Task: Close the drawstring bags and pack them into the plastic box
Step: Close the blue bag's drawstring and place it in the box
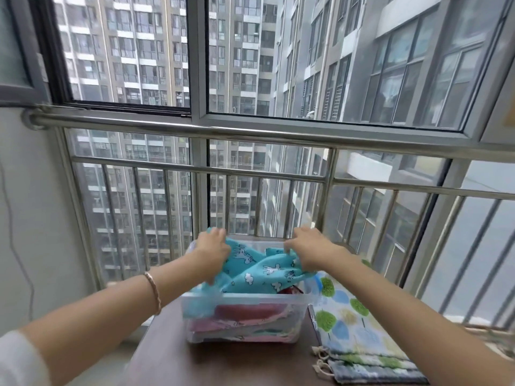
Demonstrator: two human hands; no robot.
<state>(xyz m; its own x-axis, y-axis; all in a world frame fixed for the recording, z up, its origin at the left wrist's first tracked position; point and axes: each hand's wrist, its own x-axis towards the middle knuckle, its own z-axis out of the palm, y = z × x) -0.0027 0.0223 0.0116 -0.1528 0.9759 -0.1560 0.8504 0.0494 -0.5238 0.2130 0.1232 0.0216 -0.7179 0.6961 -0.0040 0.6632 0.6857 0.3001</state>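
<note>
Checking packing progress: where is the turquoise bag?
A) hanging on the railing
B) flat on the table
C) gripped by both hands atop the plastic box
C: the left hand and right hand both grip the turquoise bag at the open top of the plastic box.

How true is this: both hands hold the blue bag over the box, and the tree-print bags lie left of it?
Wrong: the head view shows the tree-print bags right of the plastic box. Left hand and right hand do hold the blue bag over it.
</note>
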